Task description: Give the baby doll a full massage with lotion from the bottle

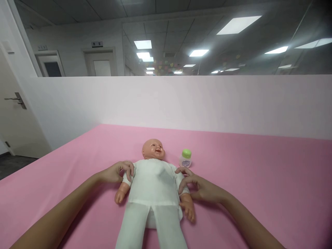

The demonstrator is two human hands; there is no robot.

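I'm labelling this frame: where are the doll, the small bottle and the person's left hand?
doll (pixel 155 183), head view, on its white shirt chest.
small bottle (pixel 185 158), head view, on its body.
left hand (pixel 118 172), head view, on its back.
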